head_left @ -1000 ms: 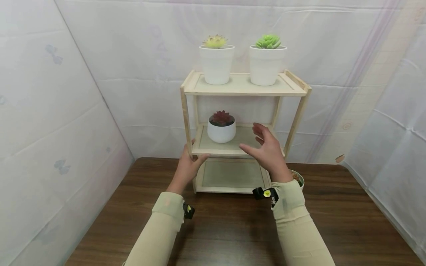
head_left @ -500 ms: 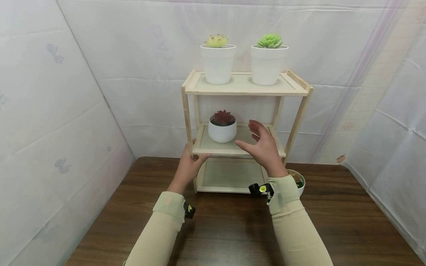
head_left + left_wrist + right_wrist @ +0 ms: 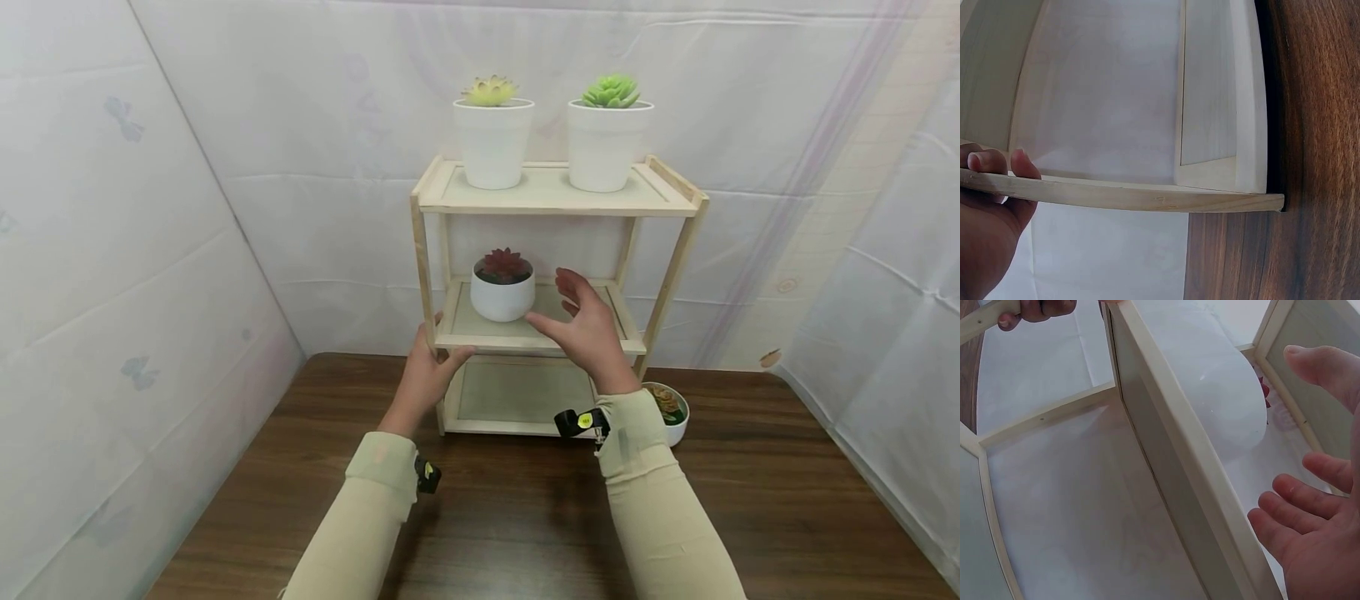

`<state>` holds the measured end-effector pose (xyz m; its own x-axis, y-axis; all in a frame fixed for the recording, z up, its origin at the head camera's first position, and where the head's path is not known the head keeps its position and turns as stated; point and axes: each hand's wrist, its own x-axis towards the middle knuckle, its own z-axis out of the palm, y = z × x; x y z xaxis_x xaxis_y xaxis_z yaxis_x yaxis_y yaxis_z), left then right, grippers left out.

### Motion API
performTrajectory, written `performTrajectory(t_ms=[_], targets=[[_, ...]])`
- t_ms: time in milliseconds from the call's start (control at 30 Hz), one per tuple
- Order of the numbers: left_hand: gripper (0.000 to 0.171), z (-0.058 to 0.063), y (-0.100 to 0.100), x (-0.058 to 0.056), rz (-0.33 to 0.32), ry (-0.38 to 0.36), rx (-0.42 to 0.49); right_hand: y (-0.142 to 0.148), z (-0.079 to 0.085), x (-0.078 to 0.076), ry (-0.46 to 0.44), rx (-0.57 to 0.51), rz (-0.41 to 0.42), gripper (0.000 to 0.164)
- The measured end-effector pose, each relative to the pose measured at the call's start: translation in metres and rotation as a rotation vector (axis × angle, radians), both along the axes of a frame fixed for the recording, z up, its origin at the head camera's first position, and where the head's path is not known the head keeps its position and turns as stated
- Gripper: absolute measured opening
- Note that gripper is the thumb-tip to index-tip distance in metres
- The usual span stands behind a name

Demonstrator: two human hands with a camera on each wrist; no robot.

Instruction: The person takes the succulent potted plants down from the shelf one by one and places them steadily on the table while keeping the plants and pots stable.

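Observation:
A three-tier wooden shelf (image 3: 555,204) stands on the table. On its middle tier sits a white pot (image 3: 502,300) with a red succulent (image 3: 504,264). My left hand (image 3: 423,379) grips the shelf's front left post at the middle tier; in the left wrist view the fingers (image 3: 1025,165) curl round that post (image 3: 1116,195). My right hand (image 3: 588,333) is held just right of the white pot, thumb and fingers spread apart with nothing between them. In the right wrist view the pot (image 3: 1229,400) shows past the tier's front edge, beside the open right hand (image 3: 1316,506).
Two tall white pots, one with a yellow succulent (image 3: 489,92) and one with a green succulent (image 3: 611,92), stand on the top tier. A small white pot (image 3: 675,429) with a plant is on the dark wooden table (image 3: 495,517), right of the shelf. White sheets (image 3: 337,208) surround the table.
My right hand has moved left, closer to the white pot with the red succulent. The left hand keeps its grip on the post. More of the pot on the table shows.

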<state>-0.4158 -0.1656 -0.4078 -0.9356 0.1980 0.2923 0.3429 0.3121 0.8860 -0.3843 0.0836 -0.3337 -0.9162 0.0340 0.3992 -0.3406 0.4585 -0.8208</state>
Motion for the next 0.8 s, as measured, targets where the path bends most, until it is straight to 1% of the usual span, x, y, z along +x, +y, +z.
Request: performTrajectory(t_ms=[100,233,367,500,733,800], targets=[[0.086,0.012,0.001,0.011,-0.005,-0.012,-0.008,-0.002,0.0,-0.002,0.005,-0.004,-0.005,0.088],[0.083,0.027,0.002,0.026,-0.006,-0.001,-0.029,-0.004,0.001,-0.006,0.005,-0.006,-0.013,0.089],[0.083,0.03,0.003,0.029,-0.001,-0.004,-0.03,-0.006,0.002,-0.011,0.008,0.018,-0.024,0.089],[0.085,0.029,0.003,0.028,0.004,-0.015,-0.022,-0.009,0.003,-0.014,0.004,0.038,-0.025,0.087],[0.09,-0.003,0.0,-0.003,0.008,0.014,0.007,-0.011,0.004,-0.02,-0.02,0.04,-0.008,0.087],[0.089,-0.003,0.0,-0.003,0.001,0.005,0.02,-0.012,0.005,-0.021,-0.031,0.04,-0.005,0.087]])
